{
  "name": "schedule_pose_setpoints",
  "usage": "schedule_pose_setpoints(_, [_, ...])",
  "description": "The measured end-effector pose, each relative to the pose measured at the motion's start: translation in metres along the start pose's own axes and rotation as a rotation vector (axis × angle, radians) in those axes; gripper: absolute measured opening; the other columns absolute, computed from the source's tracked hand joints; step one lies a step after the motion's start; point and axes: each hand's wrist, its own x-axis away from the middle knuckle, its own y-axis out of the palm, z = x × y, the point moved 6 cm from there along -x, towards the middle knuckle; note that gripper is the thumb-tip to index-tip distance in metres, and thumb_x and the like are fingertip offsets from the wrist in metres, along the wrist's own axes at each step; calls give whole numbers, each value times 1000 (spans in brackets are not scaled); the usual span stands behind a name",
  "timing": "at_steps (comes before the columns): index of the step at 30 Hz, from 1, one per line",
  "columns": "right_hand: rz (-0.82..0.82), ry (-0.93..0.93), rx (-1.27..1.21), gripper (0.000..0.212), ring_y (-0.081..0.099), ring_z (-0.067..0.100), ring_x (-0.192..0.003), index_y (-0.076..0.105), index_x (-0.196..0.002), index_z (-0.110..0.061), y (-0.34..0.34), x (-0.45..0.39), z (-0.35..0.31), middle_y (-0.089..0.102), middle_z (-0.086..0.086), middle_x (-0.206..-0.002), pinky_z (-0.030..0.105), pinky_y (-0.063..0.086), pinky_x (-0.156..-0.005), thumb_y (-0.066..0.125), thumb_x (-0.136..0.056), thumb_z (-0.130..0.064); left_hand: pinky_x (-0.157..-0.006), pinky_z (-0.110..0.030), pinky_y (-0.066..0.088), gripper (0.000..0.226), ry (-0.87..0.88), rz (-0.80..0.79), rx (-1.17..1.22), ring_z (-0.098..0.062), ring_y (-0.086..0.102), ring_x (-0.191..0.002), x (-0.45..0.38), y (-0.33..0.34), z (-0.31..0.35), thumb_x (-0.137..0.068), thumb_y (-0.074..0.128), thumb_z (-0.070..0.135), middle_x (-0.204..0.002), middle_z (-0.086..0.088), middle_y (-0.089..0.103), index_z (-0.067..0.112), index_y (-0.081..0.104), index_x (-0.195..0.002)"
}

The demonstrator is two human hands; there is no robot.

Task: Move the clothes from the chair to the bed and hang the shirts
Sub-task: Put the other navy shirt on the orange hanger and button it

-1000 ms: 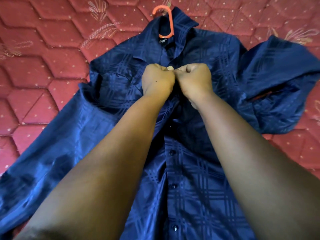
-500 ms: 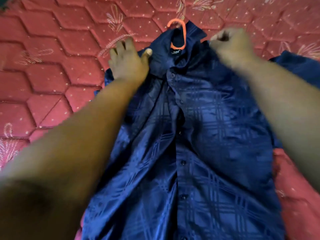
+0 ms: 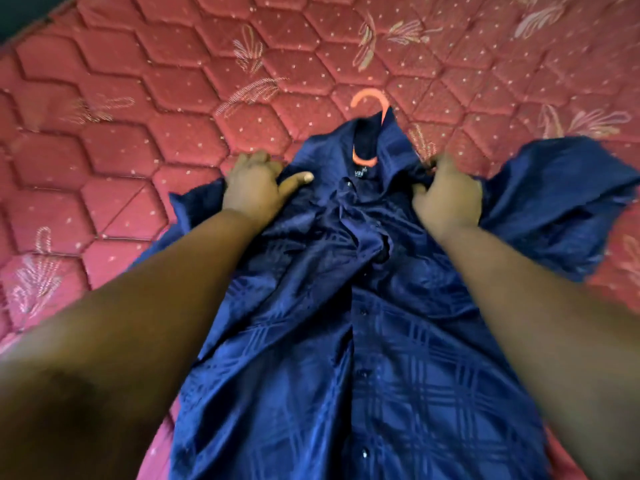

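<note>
Both arms reach forward: the left hand (image 3: 254, 188) and the right hand (image 3: 446, 199) each grip a shoulder of the navy shirt (image 3: 363, 306) with curled fingers, on the orange hanger (image 3: 370, 98).

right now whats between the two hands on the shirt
In the head view, between the left hand and the right hand lie the blue shirt collar and top buttons, with the orange hanger neck showing inside the collar.

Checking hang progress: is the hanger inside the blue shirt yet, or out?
In. The orange hanger pokes its hook out of the blue shirt collar; its arms are hidden.
</note>
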Motion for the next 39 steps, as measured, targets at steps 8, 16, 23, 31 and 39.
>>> schedule_pose_setpoints(8, [-194, -80, -425, 34, 62, 19, -73, 72, -89, -19, -67, 135, 16, 72, 16, -82, 40, 44, -65, 59, -79, -49, -63, -40, 44, 67, -186, 89, 21, -45, 63, -74, 129, -99, 31, -96, 43, 58, -74, -27, 62, 3, 56, -58])
schedule_pose_setpoints(16, [-178, -196, -517, 52, 37, 10, -54, 51, -54, -38, -258, 206, -27, 31, -9, -43, 35, 32, -56, 34, -88, -74, -50, -31, 33, 67, 9, 245, 38, -35, 66, -59, 251, -309, 123, -70, 26, 91, -57, -1, 59, 28, 42, -87])
schedule_pose_setpoints(23, [-51, -463, -553, 58, 34, 17, -55, 33, -49, -15, -496, 232, -151, 33, -3, -50, 37, 26, -53, 48, -100, -40, -45, -27, 40, 54, 259, 554, -264, -17, 63, -60, 343, -548, 200, -88, 29, 75, -77, 12, 54, 29, 55, -81])
schedule_pose_setpoints(31, [-242, -652, -623, 40, 66, 12, -76, 78, -81, -16, -682, 330, -237, 75, -3, -84, 30, 51, -76, 56, -94, -47, -67, -31, 41, 31, 281, 1019, -326, -15, 49, -75, 507, -745, 254, -86, 51, 56, -76, 14, 44, 29, 63, -75])
schedule_pose_setpoints(39, [-25, -1157, -655, 45, 60, 14, -71, 63, -81, -28, -742, 481, -285, 64, -4, -73, 41, 48, -72, 46, -89, -69, -66, -37, 44, 31, -49, 1184, -313, -19, 55, -75, 705, -805, 269, -81, 63, 55, -74, 8, 46, 24, 64, -75])
